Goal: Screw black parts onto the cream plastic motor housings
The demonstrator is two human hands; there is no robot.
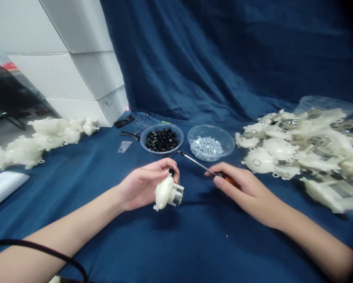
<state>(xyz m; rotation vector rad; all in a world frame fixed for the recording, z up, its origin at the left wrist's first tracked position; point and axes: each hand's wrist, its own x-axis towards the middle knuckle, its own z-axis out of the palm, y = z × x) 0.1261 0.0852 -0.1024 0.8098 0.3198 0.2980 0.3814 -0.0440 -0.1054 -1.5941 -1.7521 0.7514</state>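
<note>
Well, my left hand [143, 184] is curled around a cream plastic housing [163, 192] with a small metal motor [176, 195] on its end, and my right hand [244, 188] grips an amber-handled screwdriver [198, 162] over the blue cloth [194, 251]. The label [107, 102] on the white carton [84, 78] is too small to read.

Two hands [145, 184] [247, 192], one screwdriver [196, 162], one white motor housing [164, 192], two clear plastic bowls [161, 154] [211, 126] and two heaps of white plastic housings [23, 151] [282, 149] are seen.

bright even light, soft shadows, wide-angle bending, dark blurred right edge
</note>
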